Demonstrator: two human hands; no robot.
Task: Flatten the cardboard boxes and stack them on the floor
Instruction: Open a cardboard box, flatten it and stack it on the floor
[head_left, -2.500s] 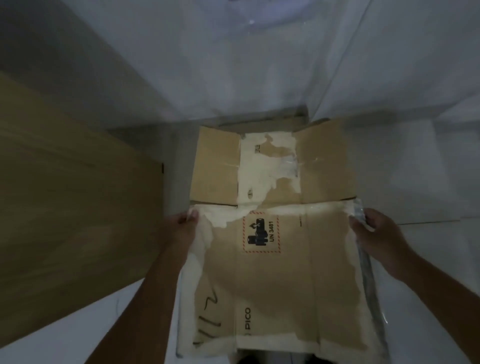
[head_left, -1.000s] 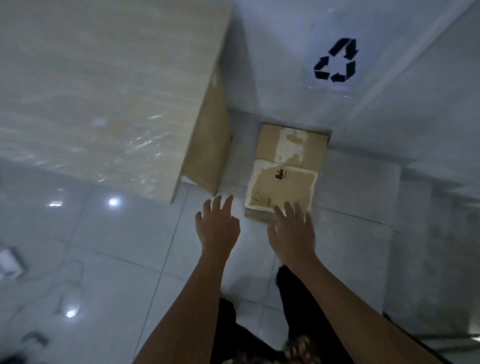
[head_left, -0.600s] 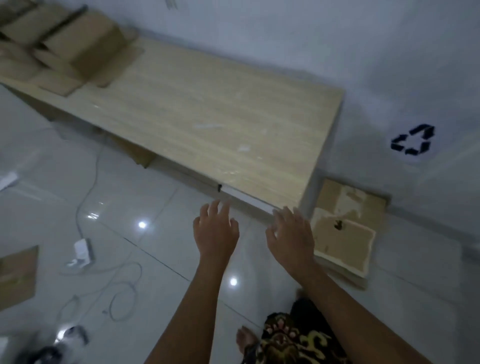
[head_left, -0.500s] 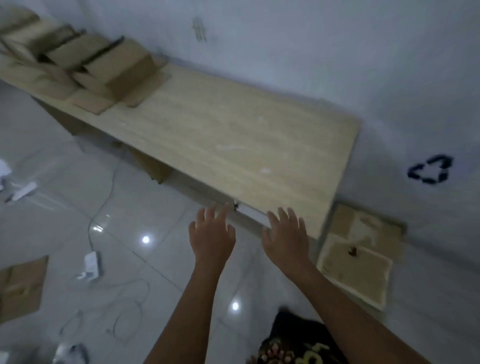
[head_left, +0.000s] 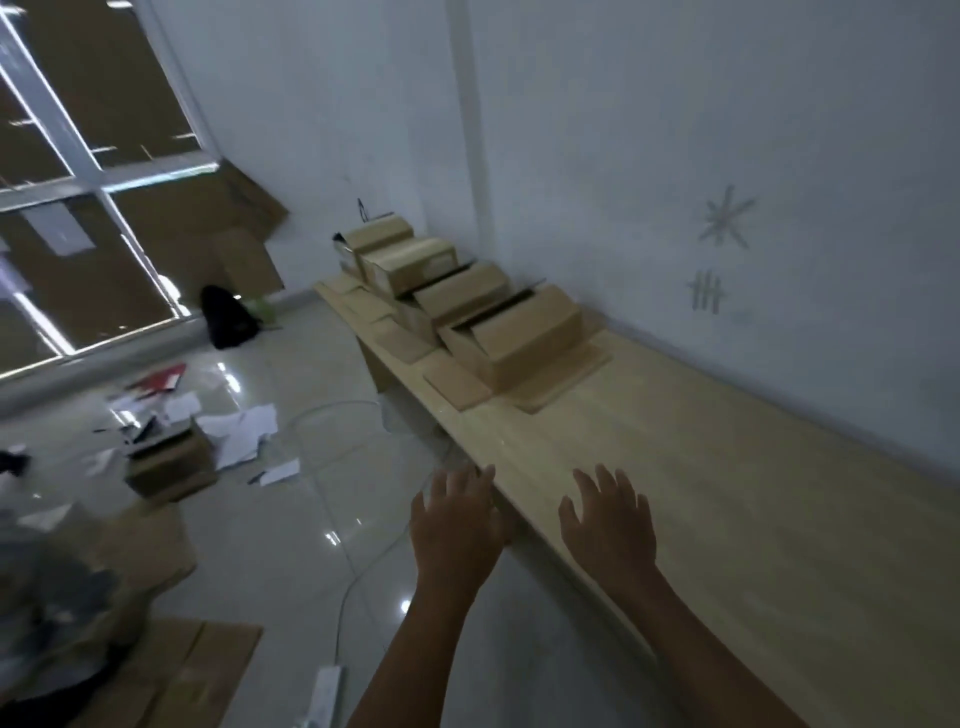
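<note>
Several unflattened cardboard boxes (head_left: 519, 332) stand in a row on the far end of a long wooden table (head_left: 727, 493), against the white wall. My left hand (head_left: 457, 519) hovers open over the floor just off the table's front edge. My right hand (head_left: 608, 519) is open above the tabletop, fingers spread. Both hands hold nothing and are well short of the boxes. The flattened box on the floor is out of view.
Flat cardboard sheets (head_left: 171, 660) lie on the tiled floor at lower left. A small box (head_left: 171, 462) with scattered papers sits further left. A power strip (head_left: 324, 696) and cable run along the floor. A black bag (head_left: 226, 317) rests near the window.
My hands let go of the flattened box, which stayed on the floor by the wall. The view swung left along the table to the row of boxes; both hands are empty.
</note>
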